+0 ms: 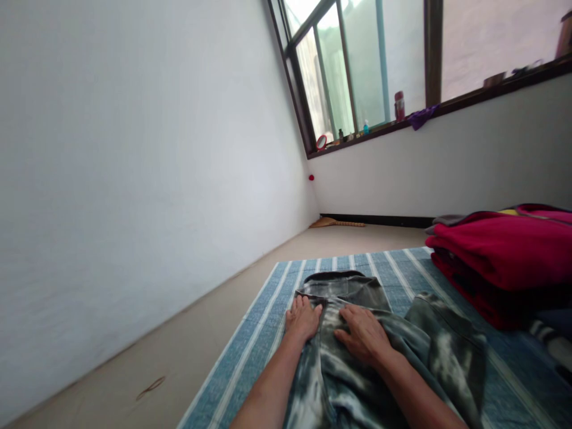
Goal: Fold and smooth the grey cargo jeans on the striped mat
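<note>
A dark green and white tie-dyed garment (353, 366), perhaps a shirt or jacket, lies spread on a blue striped sheet (268, 310). My left hand (304, 319) rests flat on the garment's upper left part, fingers stretched toward its far edge. Flat on its middle, just to the right, lies my right hand (364, 333) with the fingers extended. Neither hand grips the cloth. On the right a part of the garment, likely a sleeve, bunches up in folds. The near end of the garment is partly hidden by my forearms.
A stack of folded red clothes (500, 250) stands on the sheet at the right. A broom (333, 222) lies by the far wall. A thin looped cord (151, 387) is on the floor at left. On the window sill are a pink bottle (399, 107) and a purple cloth (421, 118).
</note>
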`<move>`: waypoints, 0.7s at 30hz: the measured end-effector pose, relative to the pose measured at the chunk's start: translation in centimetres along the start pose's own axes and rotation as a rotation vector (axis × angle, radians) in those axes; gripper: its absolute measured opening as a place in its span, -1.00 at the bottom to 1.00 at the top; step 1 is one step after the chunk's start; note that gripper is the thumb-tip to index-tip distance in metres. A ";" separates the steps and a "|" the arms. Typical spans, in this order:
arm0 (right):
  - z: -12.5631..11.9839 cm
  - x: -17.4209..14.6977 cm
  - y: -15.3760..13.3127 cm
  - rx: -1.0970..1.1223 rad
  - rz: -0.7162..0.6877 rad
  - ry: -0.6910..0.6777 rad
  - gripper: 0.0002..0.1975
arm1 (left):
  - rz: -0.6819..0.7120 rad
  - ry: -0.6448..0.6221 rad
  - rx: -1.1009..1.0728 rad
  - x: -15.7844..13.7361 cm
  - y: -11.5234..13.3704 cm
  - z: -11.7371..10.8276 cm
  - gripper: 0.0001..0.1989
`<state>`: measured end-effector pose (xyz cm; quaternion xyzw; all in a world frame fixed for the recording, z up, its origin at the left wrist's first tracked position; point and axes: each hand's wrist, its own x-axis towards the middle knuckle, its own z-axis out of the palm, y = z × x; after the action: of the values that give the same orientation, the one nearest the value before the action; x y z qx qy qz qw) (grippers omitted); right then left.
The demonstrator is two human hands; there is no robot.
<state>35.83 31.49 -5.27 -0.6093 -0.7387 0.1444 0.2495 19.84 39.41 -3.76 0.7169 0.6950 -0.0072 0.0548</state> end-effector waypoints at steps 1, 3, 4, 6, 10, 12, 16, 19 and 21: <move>-0.1 0.0 -0.1 0.003 -0.001 0.001 -0.70 | 0.008 0.011 0.001 0.0 0.0 -0.1 -0.40; -0.2 0.0 -0.2 0.004 0.005 0.009 -0.72 | 0.032 0.035 0.002 0.0 -0.1 -0.5 -0.46; -0.3 0.0 -0.3 0.005 0.007 0.013 -0.73 | 0.044 0.047 0.001 0.0 -0.2 -0.7 -0.50; -0.5 -0.1 -0.4 0.004 0.010 0.015 -0.75 | 0.060 0.083 0.002 0.3 -0.5 -1.3 -0.59; -0.9 -0.2 -0.7 -0.007 0.020 0.020 -0.76 | 0.078 0.130 0.017 1.9 -1.3 -2.5 -0.61; -1.0 -0.1 -0.8 -0.004 0.027 0.028 -0.76 | 0.092 0.106 0.017 3.1 -1.6 -2.9 -0.60; -0.9 0.0 -0.7 -0.002 0.039 0.042 -0.77 | 0.099 0.056 -0.002 5.5 -2.0 -3.3 -0.79; -0.8 0.0 -0.7 -0.004 0.035 0.056 -0.78 | 0.077 0.025 -0.011 6.9 -2.0 -3.6 -0.73; -0.9 0.0 -0.7 -0.005 0.034 0.058 -0.78 | 0.049 0.004 -0.016 7.7 -1.9 -3.7 -0.72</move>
<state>35.75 31.28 -4.21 -0.6264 -0.7209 0.1292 0.2668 17.97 47.43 -0.85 0.7332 0.6774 0.0012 0.0593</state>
